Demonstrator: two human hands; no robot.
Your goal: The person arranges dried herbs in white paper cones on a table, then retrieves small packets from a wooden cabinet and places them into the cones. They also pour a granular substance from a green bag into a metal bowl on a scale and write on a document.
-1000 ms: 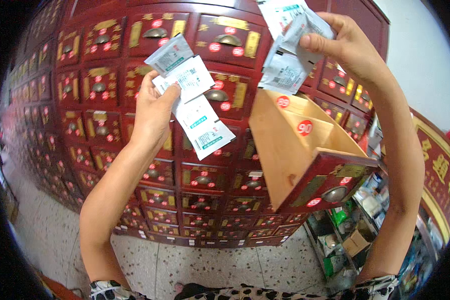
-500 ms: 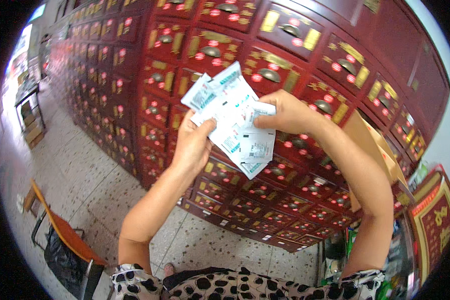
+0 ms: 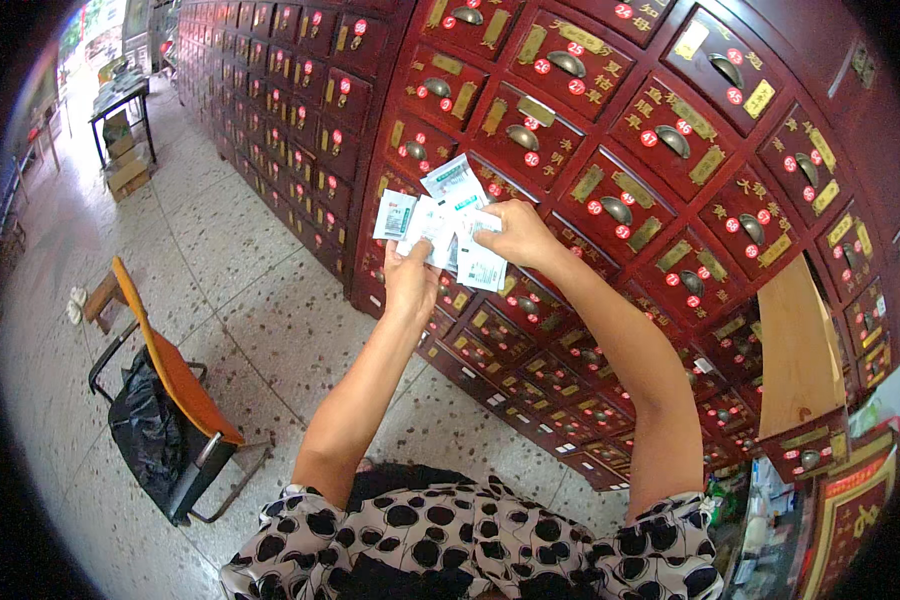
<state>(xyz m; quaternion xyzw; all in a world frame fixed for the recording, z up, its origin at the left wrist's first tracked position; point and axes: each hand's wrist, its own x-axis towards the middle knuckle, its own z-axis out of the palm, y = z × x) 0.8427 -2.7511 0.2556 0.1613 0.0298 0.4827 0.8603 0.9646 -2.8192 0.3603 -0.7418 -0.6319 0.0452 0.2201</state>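
Between my two hands is a fanned bunch of small white sachets (image 3: 454, 183) with green and dark print. My left hand (image 3: 410, 284) grips the bunch from below, its thumb pressed on top. On the other side, my right hand (image 3: 520, 234) pinches the right-hand sachets between thumb and fingers. The sachets overlap, so some are partly hidden. Behind them rises a dark red cabinet of many small drawers (image 3: 617, 210), each with a metal cup handle and gold and red labels; neither hand appears to touch it.
At the right, a drawer (image 3: 808, 445) is pulled out, showing its bare wood side. A framed red and gold board (image 3: 850, 520) leans at the lower right. On the left stand an orange-backed chair (image 3: 175, 380) with a black bag (image 3: 150, 410) and a far table (image 3: 120, 92).
My view has turned left, showing more floor and the whole chair. The sachets are held lower against the cabinet and spread differently; both hands still grip them.
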